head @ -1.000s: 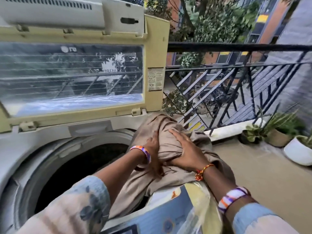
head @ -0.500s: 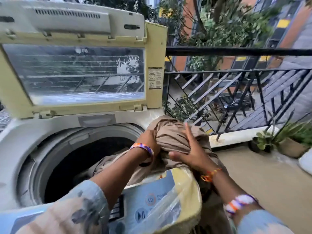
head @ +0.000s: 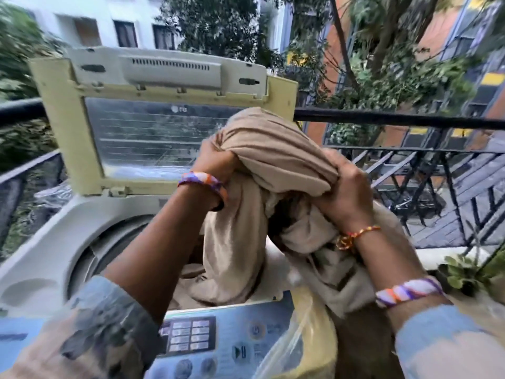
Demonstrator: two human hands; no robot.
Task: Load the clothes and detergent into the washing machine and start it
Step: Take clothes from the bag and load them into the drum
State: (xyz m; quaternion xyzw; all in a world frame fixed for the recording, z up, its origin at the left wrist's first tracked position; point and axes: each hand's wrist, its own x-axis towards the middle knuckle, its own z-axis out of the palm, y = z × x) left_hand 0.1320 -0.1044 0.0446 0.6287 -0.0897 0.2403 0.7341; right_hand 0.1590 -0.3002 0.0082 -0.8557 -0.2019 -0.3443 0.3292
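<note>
A large beige cloth (head: 273,157) is lifted above the top-loading washing machine (head: 46,250). My left hand (head: 216,165) grips its left side and my right hand (head: 347,192) grips its right side, both with fingers curled into the fabric. The lower part of the cloth (head: 229,258) hangs down into the drum opening, and another fold drapes over the machine's right edge. The machine's lid (head: 164,110) stands open and upright behind the cloth. No detergent is in view.
The control panel (head: 218,340) with buttons lies at the front, partly under crinkled plastic wrap (head: 300,337). A black balcony railing (head: 410,119) runs behind and to the right. A potted plant (head: 464,272) sits on the floor at the right.
Both hands have closed on the beige cloth and raised it from the machine's right rim to well above the drum. More cloth now hangs inside the drum.
</note>
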